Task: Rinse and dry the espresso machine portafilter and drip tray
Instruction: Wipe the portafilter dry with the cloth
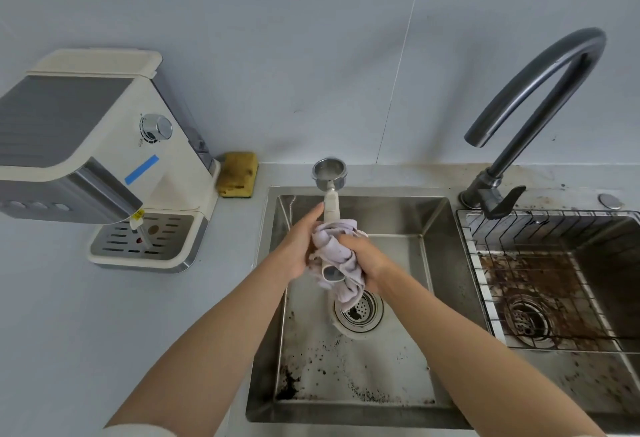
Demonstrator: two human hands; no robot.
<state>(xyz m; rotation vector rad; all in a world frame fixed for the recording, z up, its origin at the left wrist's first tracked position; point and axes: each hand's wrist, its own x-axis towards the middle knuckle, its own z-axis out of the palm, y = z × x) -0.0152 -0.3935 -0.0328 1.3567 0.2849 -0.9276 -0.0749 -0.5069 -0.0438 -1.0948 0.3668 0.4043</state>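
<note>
Over the left sink basin I hold the portafilter with its steel basket pointing away from me and its white handle toward me. My left hand grips the handle from the left. My right hand presses a pale lilac cloth around the handle's near part; the handle's end pokes out of the cloth. The drip tray, cream with a slotted steel grate, sits in the base of the espresso machine on the counter at the left.
A dark arched faucet stands at the back right, its spout over the divide. The right basin holds a wire rack and brown grounds stains. A yellow sponge leans against the wall behind the machine. Coffee grounds speckle the left basin floor around the drain.
</note>
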